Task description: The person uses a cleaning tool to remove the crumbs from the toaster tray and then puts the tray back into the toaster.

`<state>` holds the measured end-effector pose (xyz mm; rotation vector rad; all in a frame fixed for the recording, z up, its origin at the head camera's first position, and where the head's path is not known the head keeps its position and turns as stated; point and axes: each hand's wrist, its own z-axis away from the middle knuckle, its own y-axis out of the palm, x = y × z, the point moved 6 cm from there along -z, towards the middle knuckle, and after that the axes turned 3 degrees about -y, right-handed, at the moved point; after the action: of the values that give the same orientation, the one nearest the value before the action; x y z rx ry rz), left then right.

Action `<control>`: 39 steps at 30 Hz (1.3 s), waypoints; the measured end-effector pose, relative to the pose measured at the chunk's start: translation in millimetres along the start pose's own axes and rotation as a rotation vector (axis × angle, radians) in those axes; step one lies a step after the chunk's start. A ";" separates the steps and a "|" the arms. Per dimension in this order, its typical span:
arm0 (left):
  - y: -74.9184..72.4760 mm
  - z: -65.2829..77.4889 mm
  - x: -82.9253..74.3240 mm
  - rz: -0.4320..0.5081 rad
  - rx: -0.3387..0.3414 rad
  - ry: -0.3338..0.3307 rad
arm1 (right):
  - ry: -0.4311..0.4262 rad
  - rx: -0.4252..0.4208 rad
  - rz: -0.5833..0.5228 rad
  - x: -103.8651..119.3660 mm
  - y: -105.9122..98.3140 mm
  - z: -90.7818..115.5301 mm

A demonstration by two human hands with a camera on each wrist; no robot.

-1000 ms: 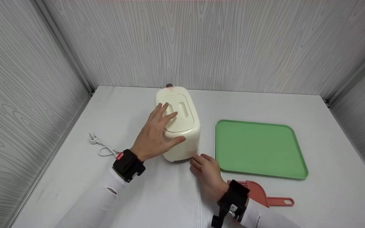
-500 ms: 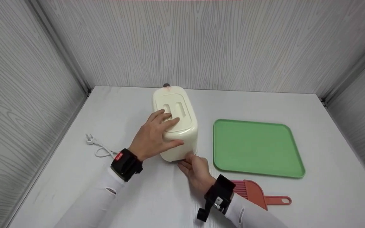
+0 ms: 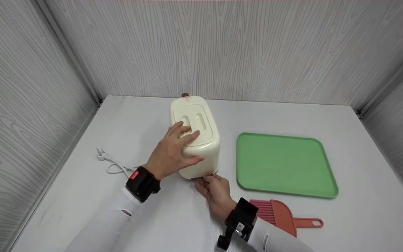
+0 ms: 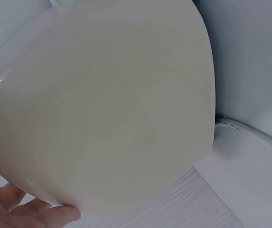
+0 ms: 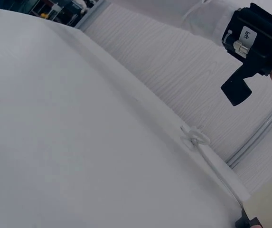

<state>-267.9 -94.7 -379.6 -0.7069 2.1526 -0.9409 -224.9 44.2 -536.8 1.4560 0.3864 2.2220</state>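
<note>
While the cream appliance (image 3: pixel 206 141) stands left of the green tray (image 3: pixel 285 164), I log: left hand (image 3: pixel 171 152), fingers spread on its top, seemingly steadying it; right hand (image 3: pixel 218 192) at its near lower edge, perhaps for access underneath; whether gripping, I cannot tell.

Diffuse light leaves soft shadows on the table (image 3: pixel 173 220) and glints on the cream appliance (image 4: pixel 112 109), wrist views dimmer.
</note>
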 end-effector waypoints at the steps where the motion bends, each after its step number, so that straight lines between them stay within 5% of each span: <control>1: 0.1 0.1 0.0 0.000 -0.001 0.001 | -0.004 0.004 0.006 -0.7 -0.2 0.4; 29: 1.1 -0.1 -4.7 -0.035 -0.010 0.026 | -0.114 0.051 0.083 -1.7 -0.7 3.3; 39: 1.9 0.2 -3.4 -0.041 -0.006 0.022 | -0.061 0.000 0.140 -1.7 -1.8 4.7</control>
<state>-266.0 -91.3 -380.0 -0.7494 2.1683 -0.9682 -219.6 44.8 -537.1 1.5910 0.2722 2.2788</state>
